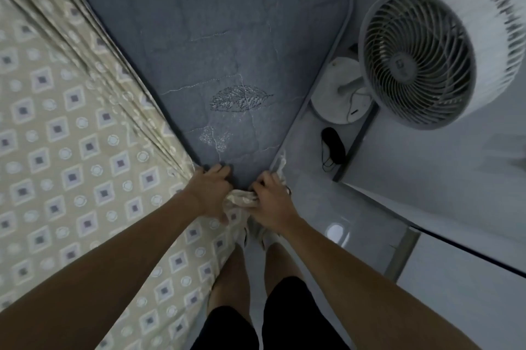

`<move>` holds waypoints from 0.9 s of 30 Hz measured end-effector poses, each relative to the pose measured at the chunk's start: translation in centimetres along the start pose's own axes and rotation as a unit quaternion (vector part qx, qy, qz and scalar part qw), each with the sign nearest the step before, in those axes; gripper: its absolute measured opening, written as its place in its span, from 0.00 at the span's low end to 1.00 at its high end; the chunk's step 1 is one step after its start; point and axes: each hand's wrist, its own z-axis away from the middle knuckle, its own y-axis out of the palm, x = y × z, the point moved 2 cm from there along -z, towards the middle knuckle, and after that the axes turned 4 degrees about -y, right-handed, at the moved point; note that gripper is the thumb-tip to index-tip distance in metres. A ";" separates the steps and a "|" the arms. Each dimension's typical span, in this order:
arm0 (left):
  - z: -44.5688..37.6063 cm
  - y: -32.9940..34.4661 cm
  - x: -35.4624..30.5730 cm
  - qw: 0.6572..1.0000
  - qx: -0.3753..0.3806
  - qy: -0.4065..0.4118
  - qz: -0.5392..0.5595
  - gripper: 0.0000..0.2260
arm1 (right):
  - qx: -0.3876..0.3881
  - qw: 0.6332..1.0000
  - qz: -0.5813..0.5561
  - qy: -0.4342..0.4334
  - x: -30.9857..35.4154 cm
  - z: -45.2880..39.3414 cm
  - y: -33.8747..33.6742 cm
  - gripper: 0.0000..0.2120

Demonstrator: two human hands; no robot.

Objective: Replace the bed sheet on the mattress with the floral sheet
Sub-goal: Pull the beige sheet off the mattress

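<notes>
As 2 hands (212, 193) (269, 201) grip sheet (71, 127) — fan (432, 47) nearby

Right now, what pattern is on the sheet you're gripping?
Beige sheet with grey-centred diamonds and white circles, clearest in the head view.

Grey mattress and pale floor, with what lay on them

A grey quilted mattress (216, 45) with stitched leaf motifs lay partly bare; a beige sheet (71, 133) patterned with squares and circles covered its left part, gathered in folds along the bare area. On the glossy pale tiled floor (327, 201) right of the mattress stood a white pedestal fan (427, 50), with a small black strapped item (333, 144) between the fan's round base and the mattress corner.
</notes>
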 end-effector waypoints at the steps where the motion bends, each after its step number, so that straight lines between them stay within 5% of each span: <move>1: 0.0 0.2 -0.4 1.000 -0.020 0.004 -0.005 0.39 | -0.004 1.000 0.020 -0.004 -1.0 0.0 0.4 0.18; 5: 0.3 1.9 -2.6 0.997 -0.077 -0.012 0.019 0.45 | 0.001 0.999 0.029 -0.014 -2.1 1.2 1.6 0.13; 10: 1.2 3.1 -4.0 0.997 -0.077 -0.015 0.010 0.40 | 0.009 0.999 -0.041 -0.007 -0.2 4.8 4.5 0.10; 14: 4.8 4.2 -5.1 0.999 -0.015 -0.029 -0.030 0.33 | 0.078 0.994 -0.066 0.029 3.8 7.4 7.0 0.16; 18: 9.7 5.8 -5.1 0.997 0.048 -0.051 -0.044 0.39 | 0.061 0.988 -0.133 0.040 7.4 9.7 6.6 0.18; 22: 12.0 6.6 -4.8 0.997 0.028 -0.067 -0.029 0.40 | 0.094 0.981 -0.162 0.038 7.8 10.2 6.5 0.28; 27: 11.3 12.3 -5.6 0.995 -0.029 -0.093 0.004 0.49 | 0.029 0.998 -0.062 -0.016 5.7 11.6 10.8 0.28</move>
